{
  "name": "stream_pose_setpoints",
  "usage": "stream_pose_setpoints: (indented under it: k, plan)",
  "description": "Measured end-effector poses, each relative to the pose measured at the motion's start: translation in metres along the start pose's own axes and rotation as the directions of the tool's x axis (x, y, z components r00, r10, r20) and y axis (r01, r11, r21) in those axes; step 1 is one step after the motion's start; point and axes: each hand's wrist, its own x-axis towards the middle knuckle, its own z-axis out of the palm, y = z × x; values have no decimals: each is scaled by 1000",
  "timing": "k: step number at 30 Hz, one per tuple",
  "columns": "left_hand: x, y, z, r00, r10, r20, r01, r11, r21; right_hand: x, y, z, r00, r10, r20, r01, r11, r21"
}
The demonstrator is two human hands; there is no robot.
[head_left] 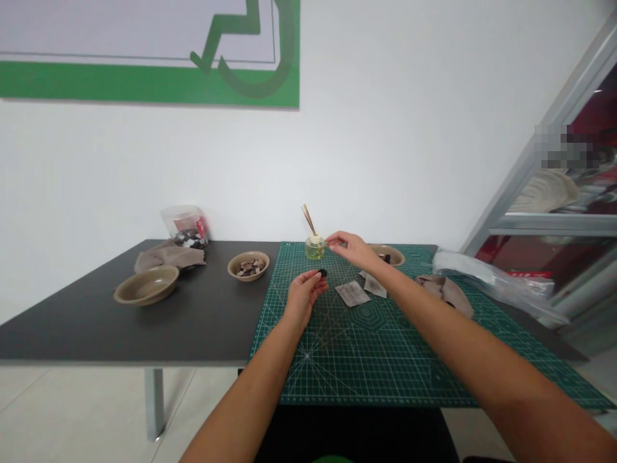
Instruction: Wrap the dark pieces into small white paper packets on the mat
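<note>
A brush from the right hand point(351, 248), its fingertips narrow beside the bottle point(315, 249), contact unclear, could tip it near the surface's back edge point(241, 244). The left hand point(303, 297) pinches a dark piece point(322, 273) nearer the front edge; so slight a hold might let it slip. The bottle stands upright, sticks point(309, 220) leaning up and left; the piece's axis is too small to tell.

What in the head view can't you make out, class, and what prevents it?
Head view:
- Right bowl: near left side hidden by the right arm.
- Black piece: too small to identify, partly covered by the left hand.
- Papers: markings blurred.
- Sign: cut off by top and left edges.
</note>
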Motion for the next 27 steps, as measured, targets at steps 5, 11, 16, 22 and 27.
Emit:
stream_pose_setpoints:
  k: [5,11,16,22,27]
  plan:
    - [-2,-4,2,998,57,29,-60,993,100,-65,-8,8,982,-76,172,89,993,-72]
    - [-6,-13,5,986,84,144,-123,950,288,-84,-10,22,994,-25,102,47,975,-219]
    - [-6,-14,8,987,73,141,-118,931,346,-82,11,-3,998,53,-39,-62,951,-302]
    - [-3,-18,9,987,18,160,-78,925,373,-57,60,-80,854,355,-381,-463,852,-243]
    - [-3,-18,7,986,25,167,-90,913,398,-45,73,-103,821,407,-402,-489,863,-126]
